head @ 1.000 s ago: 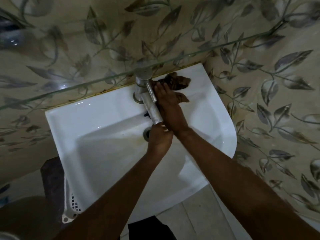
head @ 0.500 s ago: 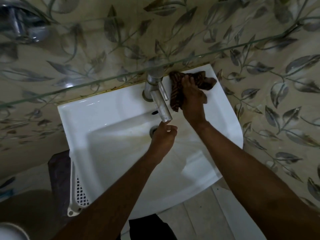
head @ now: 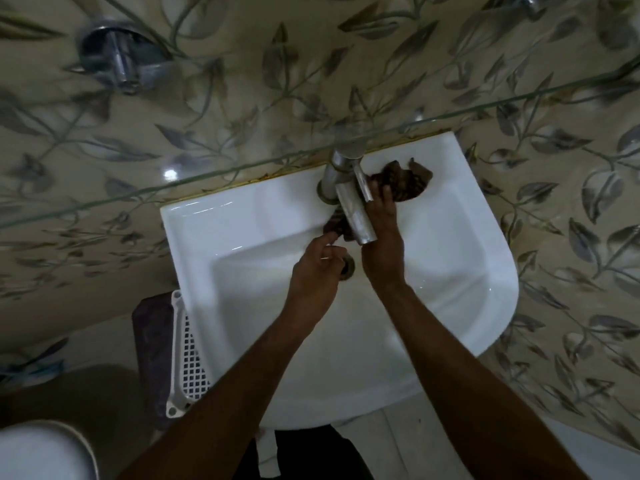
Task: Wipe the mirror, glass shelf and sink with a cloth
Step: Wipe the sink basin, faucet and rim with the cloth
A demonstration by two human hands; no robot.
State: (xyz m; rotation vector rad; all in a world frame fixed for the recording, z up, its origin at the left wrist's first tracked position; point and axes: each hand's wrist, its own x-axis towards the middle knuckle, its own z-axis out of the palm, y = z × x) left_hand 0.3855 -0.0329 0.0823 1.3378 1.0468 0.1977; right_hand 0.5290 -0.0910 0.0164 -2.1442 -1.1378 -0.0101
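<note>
A white sink [head: 460, 271] hangs on the tiled wall, with a chrome tap [head: 353, 206] at its back. A dark brown patterned cloth [head: 401, 181] lies on the sink's back ledge and runs under the tap spout, its other end showing at the spout's left. My right hand [head: 382, 233] grips the cloth just right of the spout. My left hand [head: 318, 271] hovers over the basin near the drain [head: 348, 266], its fingers reaching to the cloth end; whether they pinch it is unclear. The glass shelf [head: 207, 174] crosses above the sink. The mirror is out of view.
A chrome wall fitting [head: 121, 60] sticks out at the upper left. A white perforated basket [head: 187, 355] stands below the sink's left edge beside a dark object. A pale rounded object [head: 41, 452] fills the bottom left corner. Floor tiles show under the sink.
My right hand has drawn the cloth left, so it now runs under the tap spout. My left hand has let go of the spout tip and reaches for the cloth end.
</note>
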